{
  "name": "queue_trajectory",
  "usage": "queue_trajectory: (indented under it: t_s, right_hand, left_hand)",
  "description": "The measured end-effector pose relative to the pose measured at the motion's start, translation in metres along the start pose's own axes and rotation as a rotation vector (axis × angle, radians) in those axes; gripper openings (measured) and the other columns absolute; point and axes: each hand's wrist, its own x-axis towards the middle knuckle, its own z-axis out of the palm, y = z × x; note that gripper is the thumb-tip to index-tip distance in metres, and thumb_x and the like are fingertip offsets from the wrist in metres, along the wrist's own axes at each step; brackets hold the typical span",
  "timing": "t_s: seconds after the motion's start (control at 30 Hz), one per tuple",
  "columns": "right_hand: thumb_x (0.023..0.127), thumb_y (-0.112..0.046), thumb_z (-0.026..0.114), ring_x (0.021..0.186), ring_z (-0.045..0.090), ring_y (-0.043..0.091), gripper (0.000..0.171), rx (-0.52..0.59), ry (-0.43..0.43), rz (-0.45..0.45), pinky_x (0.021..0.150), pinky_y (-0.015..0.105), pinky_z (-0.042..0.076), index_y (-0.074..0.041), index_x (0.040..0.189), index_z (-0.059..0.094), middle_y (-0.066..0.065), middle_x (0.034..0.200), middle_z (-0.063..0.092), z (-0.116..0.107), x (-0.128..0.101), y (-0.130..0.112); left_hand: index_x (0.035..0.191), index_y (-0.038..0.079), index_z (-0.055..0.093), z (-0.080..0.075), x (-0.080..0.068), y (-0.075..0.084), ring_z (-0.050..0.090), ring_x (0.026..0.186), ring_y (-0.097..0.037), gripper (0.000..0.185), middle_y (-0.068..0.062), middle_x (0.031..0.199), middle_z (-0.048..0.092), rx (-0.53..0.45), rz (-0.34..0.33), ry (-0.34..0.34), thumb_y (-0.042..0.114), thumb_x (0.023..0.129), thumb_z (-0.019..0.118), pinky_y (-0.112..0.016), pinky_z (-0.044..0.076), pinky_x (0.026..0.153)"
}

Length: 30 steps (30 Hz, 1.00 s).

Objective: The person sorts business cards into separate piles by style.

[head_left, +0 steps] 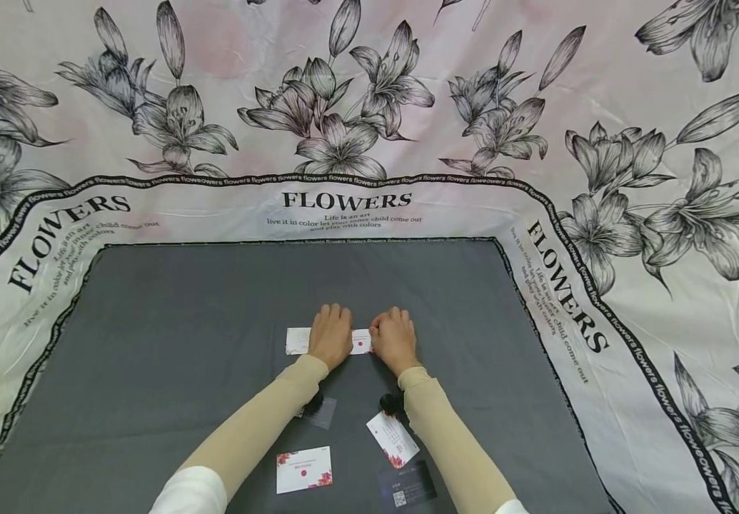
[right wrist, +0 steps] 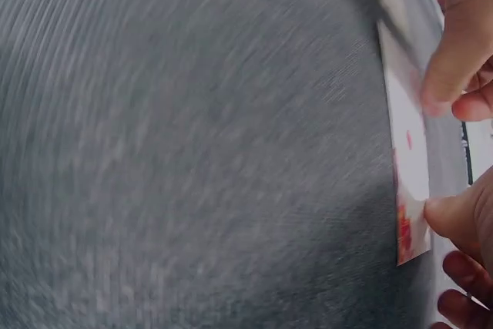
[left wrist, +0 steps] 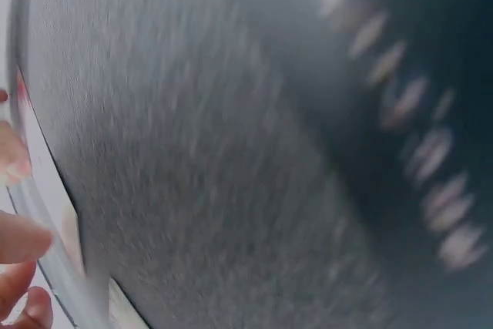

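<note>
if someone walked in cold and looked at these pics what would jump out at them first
Most likely the big cloth printed with black lilies and the word FLOWERS, framing a grey centre panel. At the middle of that panel the left hand and right hand sit side by side on a white card with a red spot. Nearer the person lie two more white cards with red flowers and, and a dark card.
</note>
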Motion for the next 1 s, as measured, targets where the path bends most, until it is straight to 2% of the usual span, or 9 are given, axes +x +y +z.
queue_trajectory:
  t_s: [0.07,0.13,0.2,0.3,0.43,0.57,0.83,0.9,1.0]
  right_hand:
    - [0.093,-0.019,0.070,0.102,0.051,0.030,0.009,0.052,0.055,0.017,0.087,0.045,0.042,-0.011,0.091,0.074,0.012,0.106,0.062,-0.006,-0.003,0.001]
    - [0.094,-0.020,0.069,0.103,0.050,0.032,0.011,0.115,0.117,0.045,0.089,0.045,0.040,-0.010,0.094,0.073,0.013,0.108,0.062,-0.015,-0.012,0.003]
    - [0.093,-0.020,0.069,0.101,0.050,0.032,0.012,0.168,0.169,0.076,0.088,0.046,0.040,-0.010,0.095,0.073,0.013,0.107,0.063,-0.027,-0.028,0.008]
    - [0.090,-0.017,0.071,0.092,0.053,0.030,0.008,0.201,0.205,0.089,0.084,0.044,0.042,-0.009,0.091,0.073,0.012,0.098,0.065,-0.043,-0.062,0.018]
    - [0.089,-0.012,0.073,0.081,0.052,0.021,0.005,0.221,0.166,0.112,0.073,0.036,0.043,-0.010,0.086,0.070,0.005,0.086,0.064,-0.052,-0.110,0.028]
    - [0.088,-0.012,0.075,0.077,0.050,0.012,0.008,0.197,0.090,0.150,0.068,0.029,0.041,-0.012,0.085,0.068,-0.002,0.080,0.059,-0.052,-0.148,0.032]
    - [0.083,-0.019,0.080,0.078,0.050,0.010,0.010,0.052,0.032,0.139,0.066,0.027,0.044,-0.014,0.088,0.073,-0.003,0.086,0.065,-0.053,-0.192,0.027]
    - [0.082,-0.025,0.082,0.079,0.050,0.012,0.019,0.032,0.019,0.133,0.068,0.028,0.044,-0.012,0.094,0.075,0.001,0.091,0.066,-0.051,-0.200,0.029]
    - [0.079,-0.041,0.084,0.083,0.047,0.015,0.047,-0.007,-0.037,0.117,0.071,0.030,0.042,-0.007,0.109,0.072,0.005,0.099,0.062,-0.050,-0.209,0.031]
  left_hand:
    - [0.090,0.009,0.062,-0.004,-0.004,0.003,0.050,0.079,-0.026,0.009,-0.009,0.086,0.059,-0.042,0.025,0.056,0.012,0.088,0.070,-0.040,0.045,0.069]
    - [0.094,0.010,0.065,-0.011,-0.012,0.008,0.049,0.078,-0.024,0.010,-0.007,0.086,0.060,-0.101,0.071,0.072,0.014,0.088,0.072,-0.038,0.044,0.069]
    - [0.098,0.011,0.068,-0.020,-0.023,0.015,0.048,0.079,-0.022,0.011,-0.005,0.088,0.061,-0.162,0.133,0.031,0.015,0.089,0.072,-0.036,0.043,0.071]
    - [0.101,0.014,0.070,-0.032,-0.040,0.025,0.046,0.079,-0.019,0.011,-0.002,0.090,0.062,-0.214,0.233,-0.085,0.018,0.091,0.072,-0.034,0.042,0.072]
    - [0.101,0.018,0.072,-0.040,-0.058,0.039,0.042,0.080,-0.015,0.011,0.001,0.094,0.061,-0.217,0.335,-0.219,0.025,0.092,0.072,-0.030,0.041,0.073]
    - [0.109,0.019,0.073,-0.041,-0.069,0.051,0.037,0.083,-0.012,0.018,0.002,0.100,0.061,-0.200,0.399,-0.309,0.029,0.094,0.070,-0.026,0.037,0.076]
    - [0.125,0.022,0.072,-0.040,-0.079,0.054,0.028,0.081,-0.010,0.033,0.002,0.103,0.061,-0.193,0.437,-0.375,0.033,0.095,0.070,-0.022,0.025,0.073]
    - [0.128,0.022,0.070,-0.039,-0.081,0.053,0.028,0.081,-0.010,0.037,0.002,0.105,0.061,-0.193,0.437,-0.394,0.036,0.094,0.070,-0.022,0.025,0.073]
    - [0.132,0.023,0.068,-0.039,-0.082,0.054,0.028,0.081,-0.011,0.043,0.002,0.106,0.060,-0.152,0.461,-0.414,0.041,0.093,0.071,-0.023,0.026,0.073]
